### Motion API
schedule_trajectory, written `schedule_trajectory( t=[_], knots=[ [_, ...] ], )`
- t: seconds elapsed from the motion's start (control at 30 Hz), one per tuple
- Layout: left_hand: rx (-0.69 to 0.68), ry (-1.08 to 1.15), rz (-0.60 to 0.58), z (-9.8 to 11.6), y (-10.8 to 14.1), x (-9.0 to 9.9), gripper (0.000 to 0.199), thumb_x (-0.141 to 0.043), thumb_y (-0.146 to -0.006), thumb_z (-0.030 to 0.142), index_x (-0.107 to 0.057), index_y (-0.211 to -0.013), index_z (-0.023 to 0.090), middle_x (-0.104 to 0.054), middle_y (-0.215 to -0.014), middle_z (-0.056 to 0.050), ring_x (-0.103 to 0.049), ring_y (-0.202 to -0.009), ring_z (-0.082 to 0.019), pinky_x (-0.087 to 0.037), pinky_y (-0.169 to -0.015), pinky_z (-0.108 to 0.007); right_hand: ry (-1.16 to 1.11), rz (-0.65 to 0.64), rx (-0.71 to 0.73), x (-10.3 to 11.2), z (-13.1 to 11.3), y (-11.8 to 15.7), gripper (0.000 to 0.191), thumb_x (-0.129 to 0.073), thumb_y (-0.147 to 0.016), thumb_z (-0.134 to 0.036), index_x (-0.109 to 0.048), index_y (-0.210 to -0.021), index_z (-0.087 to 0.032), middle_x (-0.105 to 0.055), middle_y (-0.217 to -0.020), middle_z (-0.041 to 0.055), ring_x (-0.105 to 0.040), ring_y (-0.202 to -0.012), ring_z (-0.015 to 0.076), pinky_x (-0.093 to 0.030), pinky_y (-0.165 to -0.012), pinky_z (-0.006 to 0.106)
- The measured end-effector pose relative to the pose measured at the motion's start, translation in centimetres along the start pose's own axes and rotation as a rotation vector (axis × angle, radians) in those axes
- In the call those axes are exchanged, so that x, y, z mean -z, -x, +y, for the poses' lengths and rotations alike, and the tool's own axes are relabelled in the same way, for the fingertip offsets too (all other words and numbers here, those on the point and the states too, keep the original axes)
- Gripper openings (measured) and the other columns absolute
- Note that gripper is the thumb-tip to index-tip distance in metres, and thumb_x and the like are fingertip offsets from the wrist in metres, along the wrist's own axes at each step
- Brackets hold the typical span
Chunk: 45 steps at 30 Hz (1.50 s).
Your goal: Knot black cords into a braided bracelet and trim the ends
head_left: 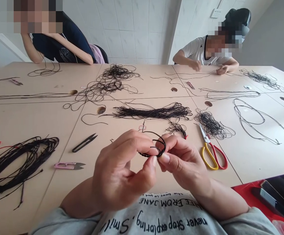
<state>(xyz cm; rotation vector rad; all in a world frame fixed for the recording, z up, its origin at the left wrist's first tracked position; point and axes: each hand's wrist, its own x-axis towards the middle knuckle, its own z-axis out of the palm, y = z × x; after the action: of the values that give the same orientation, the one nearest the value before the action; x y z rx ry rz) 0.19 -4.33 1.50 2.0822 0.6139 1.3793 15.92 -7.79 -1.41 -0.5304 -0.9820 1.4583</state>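
The left hand (122, 171) and right hand (182, 161) are raised close together just beyond the person's chest, above the near part of the table (22, 124). A black braided cord loop (162, 141) sits between them, in the air. The left thumb and forefinger pinch one side of it, and the right thumb and forefinger pinch the other, with the remaining fingers of both hands curled inward, not spread.

Just beyond the loop lies a short braid with a red tip (177, 129), and farther off stretches a long black cord bundle (149, 112). Scissors (212, 153) with red and yellow handles lie just beside the right hand, near the table's right front edge (240, 181), with a cord tangle (212, 125) above them. To the left, well apart from the left hand, lie black snips (84, 142), pink snips (68, 165) and a large black cord coil (22, 163). A phone (276, 195) rests on red cloth (244, 192) beyond that front edge.
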Motion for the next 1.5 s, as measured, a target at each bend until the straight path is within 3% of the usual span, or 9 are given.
schedule_trajectory(
  t=[0.27,0.57,0.77,0.87,1.03,1.23,1.4,1.5],
  knots=[
    [0.167,0.185,-0.023,0.2,-0.1,0.3,0.022,-0.057,-0.084,0.002,-0.065,-0.086,0.023,-0.069,-0.074,0.001,-0.064,-0.069,-0.015,-0.054,-0.063,-0.030,0.021,0.004,0.079,-0.4,0.5,-0.1,0.007,-0.074,-0.092,-0.021,-0.070,-0.085,-0.022,-0.060,-0.083,-0.0006,-0.051,-0.063,0.0070,-0.048,-0.054,0.017],
    [0.170,0.125,0.020,0.4,0.2,0.5,0.025,-0.068,-0.082,0.001,-0.070,-0.091,0.024,-0.074,-0.082,0.003,-0.068,-0.073,-0.013,-0.056,-0.065,-0.027,0.156,0.053,0.167,0.1,0.3,-0.4,0.010,-0.079,-0.086,-0.016,-0.072,-0.086,-0.022,-0.062,-0.084,-0.0001,-0.054,-0.070,0.0083,-0.049,-0.057,0.016],
    [0.185,0.342,0.042,0.5,0.3,-0.1,0.028,-0.069,-0.081,-0.004,-0.072,-0.090,0.022,-0.073,-0.084,0.001,-0.068,-0.072,-0.012,-0.060,-0.061,-0.025,-0.167,0.032,0.086,-0.7,1.1,-0.3,0.010,-0.082,-0.085,-0.022,-0.074,-0.090,-0.027,-0.061,-0.089,-0.0016,-0.053,-0.058,0.0046,-0.053,-0.049,0.014],
    [0.190,0.358,0.041,0.6,0.3,0.0,0.027,-0.070,-0.081,-0.003,-0.071,-0.091,0.023,-0.072,-0.083,0.000,-0.068,-0.072,-0.014,-0.060,-0.059,-0.026,-0.199,0.028,0.087,-0.8,1.4,-0.3,0.013,-0.082,-0.085,-0.019,-0.075,-0.091,-0.028,-0.060,-0.088,-0.0017,-0.057,-0.061,0.0052,-0.054,-0.050,0.012],
    [0.160,0.261,-0.014,0.3,0.2,0.3,0.024,-0.071,-0.084,0.002,-0.070,-0.095,0.024,-0.074,-0.085,0.002,-0.069,-0.074,-0.013,-0.060,-0.068,-0.026,-0.019,0.052,0.225,-0.4,1.5,-0.3,0.007,-0.076,-0.090,-0.020,-0.075,-0.092,-0.027,-0.062,-0.087,0.0001,-0.059,-0.065,0.0079,-0.056,-0.051,0.015],
    [0.135,0.150,-0.002,0.4,0.4,0.3,0.024,-0.068,-0.083,0.002,-0.068,-0.093,0.024,-0.073,-0.085,0.003,-0.067,-0.076,-0.012,-0.059,-0.074,-0.026,0.433,0.099,0.388,-0.4,0.3,-0.1,0.009,-0.075,-0.089,-0.019,-0.068,-0.087,-0.023,-0.062,-0.083,0.0019,-0.056,-0.067,0.0117,-0.051,-0.056,0.024],
    [0.115,0.099,-0.008,0.4,0.5,0.3,0.028,-0.065,-0.082,-0.003,-0.067,-0.091,0.024,-0.072,-0.084,0.003,-0.067,-0.076,-0.011,-0.058,-0.073,-0.025,0.534,0.111,0.425,-0.7,-0.3,-0.4,0.015,-0.075,-0.087,-0.015,-0.063,-0.084,-0.023,-0.062,-0.080,0.0009,-0.055,-0.064,0.0110,-0.049,-0.054,0.024],
    [0.094,0.180,0.015,0.3,0.3,-0.1,0.027,-0.065,-0.081,-0.002,-0.067,-0.090,0.023,-0.070,-0.082,0.002,-0.066,-0.072,-0.012,-0.058,-0.065,-0.024,0.501,0.171,0.442,-1.2,0.0,-0.5,0.018,-0.078,-0.086,-0.021,-0.062,-0.078,-0.022,-0.062,-0.075,0.0012,-0.057,-0.062,0.0110,-0.049,-0.049,0.022]
  ],
)
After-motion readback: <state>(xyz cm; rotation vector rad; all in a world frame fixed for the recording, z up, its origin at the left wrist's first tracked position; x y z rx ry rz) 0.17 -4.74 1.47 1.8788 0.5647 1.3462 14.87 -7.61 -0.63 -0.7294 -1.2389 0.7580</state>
